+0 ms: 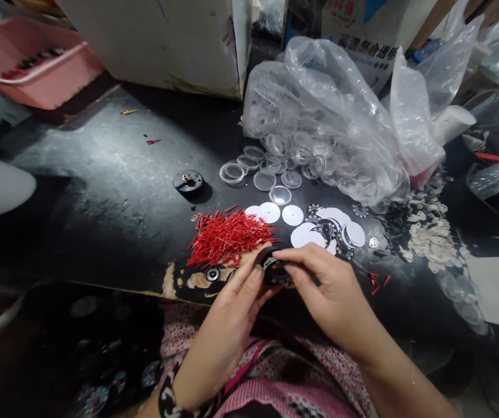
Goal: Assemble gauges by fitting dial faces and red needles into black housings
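Near the front edge of the table, my left hand [241, 297] is closed around a small round black gauge [272, 271], its open face tilted up. The fingers of my right hand [328, 285] are pinched at the gauge's right side and rim. Whether they also hold a tiny part is hidden. Just beyond my left hand lies a heap of red gauge pointers [227, 235]. Past my right hand are scattered round dials [304, 235], some white side up, others black with printed markings. A small ring-shaped part [213, 274] rests left of my left hand.
Clear round lenses [264, 180] spill from a plastic bag [319, 98]. A black gauge case [188, 182] with a brass fitting stands behind the pointers. Small metal plates [430, 235] are piled at right. A pink bin [36, 69] and white box [158, 40] stand at the back.
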A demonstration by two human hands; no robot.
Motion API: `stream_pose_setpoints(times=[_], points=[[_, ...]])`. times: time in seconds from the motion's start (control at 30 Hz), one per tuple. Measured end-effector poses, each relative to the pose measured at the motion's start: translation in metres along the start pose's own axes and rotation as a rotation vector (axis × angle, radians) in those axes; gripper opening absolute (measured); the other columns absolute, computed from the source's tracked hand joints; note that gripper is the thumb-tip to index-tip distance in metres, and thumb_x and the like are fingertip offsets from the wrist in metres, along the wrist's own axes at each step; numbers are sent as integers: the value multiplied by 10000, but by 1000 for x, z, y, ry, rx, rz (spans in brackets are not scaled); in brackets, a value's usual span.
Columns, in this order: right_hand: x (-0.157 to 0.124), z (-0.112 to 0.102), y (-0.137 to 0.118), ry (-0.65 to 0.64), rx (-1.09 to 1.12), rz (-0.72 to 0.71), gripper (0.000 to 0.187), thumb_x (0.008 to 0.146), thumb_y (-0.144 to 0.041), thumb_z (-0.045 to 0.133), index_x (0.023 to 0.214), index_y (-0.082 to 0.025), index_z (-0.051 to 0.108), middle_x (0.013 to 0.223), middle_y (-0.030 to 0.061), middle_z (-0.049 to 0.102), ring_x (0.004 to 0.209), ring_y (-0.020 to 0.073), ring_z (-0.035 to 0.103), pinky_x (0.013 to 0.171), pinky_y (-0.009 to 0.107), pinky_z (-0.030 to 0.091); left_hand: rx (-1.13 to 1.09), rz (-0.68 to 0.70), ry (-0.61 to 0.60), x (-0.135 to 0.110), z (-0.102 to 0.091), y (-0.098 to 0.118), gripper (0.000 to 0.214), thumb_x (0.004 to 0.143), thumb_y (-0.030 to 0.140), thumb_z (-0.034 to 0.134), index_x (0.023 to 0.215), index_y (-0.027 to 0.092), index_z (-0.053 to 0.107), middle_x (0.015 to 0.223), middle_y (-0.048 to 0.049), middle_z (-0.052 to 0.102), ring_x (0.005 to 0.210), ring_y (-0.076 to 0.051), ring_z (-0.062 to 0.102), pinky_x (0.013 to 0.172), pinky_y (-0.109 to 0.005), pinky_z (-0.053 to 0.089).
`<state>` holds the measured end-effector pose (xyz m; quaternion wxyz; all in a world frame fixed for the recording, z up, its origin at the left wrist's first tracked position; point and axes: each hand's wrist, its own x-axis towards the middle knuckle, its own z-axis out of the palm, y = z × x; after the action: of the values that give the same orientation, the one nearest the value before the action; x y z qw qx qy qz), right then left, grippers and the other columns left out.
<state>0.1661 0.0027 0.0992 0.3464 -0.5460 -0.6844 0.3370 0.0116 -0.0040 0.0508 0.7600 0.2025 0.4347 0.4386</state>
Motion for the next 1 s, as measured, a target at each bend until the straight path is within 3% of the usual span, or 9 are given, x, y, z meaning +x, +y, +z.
stream_pose_setpoints(times=[0.07,0.17,0.33,0.57,0.67,0.8,0.9,1.0], points=[[3,6,-1,44,-11,20,227,930,-111,502,1077,-225,632,955,28,637,875,146,597,779,293,478,101,46,10,-1,-4,-4,322,876,413,645,1192,369,684,1339,25,637,1305,-224,524,1113,-349,409],[4,10,2,58,55,174,96,894,-156,566,966,-217,587,851,0,603,757,132,574,692,279,468,278,105,-15,-1,-10,-6,346,891,414,625,1235,384,656,1363,30,621,1340,-222,487,1178,-364,301],[6,10,7,7,293,381,64,878,-247,585,891,-226,527,736,-42,552,621,107,536,568,249,436,254,94,-81,-1,-12,-6,348,909,412,597,1253,380,638,1439,42,553,1339,-231,489,1074,-336,450],[-1,14,8,-47,113,382,135,836,-261,635,920,-227,536,823,-26,575,706,123,548,619,256,439,307,83,-132,-3,-14,-7,328,884,338,644,1209,302,620,1336,17,635,1253,-190,567,1056,-276,449],[-11,16,5,-119,109,330,109,881,-226,563,989,-228,544,889,-11,609,748,128,584,655,256,463,453,105,-111,-9,-20,-7,294,906,281,593,1200,287,604,1292,8,656,1220,-175,584,1014,-255,473],[-13,19,1,-244,-1,165,248,895,-135,523,1125,-223,541,1016,12,648,868,139,607,765,269,463,523,110,-41,-18,-39,-2,292,869,242,616,1160,267,625,1232,-3,687,1170,-185,619,1008,-276,482],[4,28,-1,-291,-156,38,179,933,-153,512,1088,-198,589,1016,29,677,927,167,611,817,303,439,438,104,121,-24,-54,4,321,849,294,659,1167,267,625,1212,-9,695,1144,-204,634,1022,-311,476],[28,44,-3,-304,-515,-135,138,951,-186,491,962,-163,627,953,74,681,920,238,595,793,375,402,222,161,311,-27,-63,12,350,834,324,687,1172,277,611,1169,-8,708,1133,-214,640,1032,-338,473]])
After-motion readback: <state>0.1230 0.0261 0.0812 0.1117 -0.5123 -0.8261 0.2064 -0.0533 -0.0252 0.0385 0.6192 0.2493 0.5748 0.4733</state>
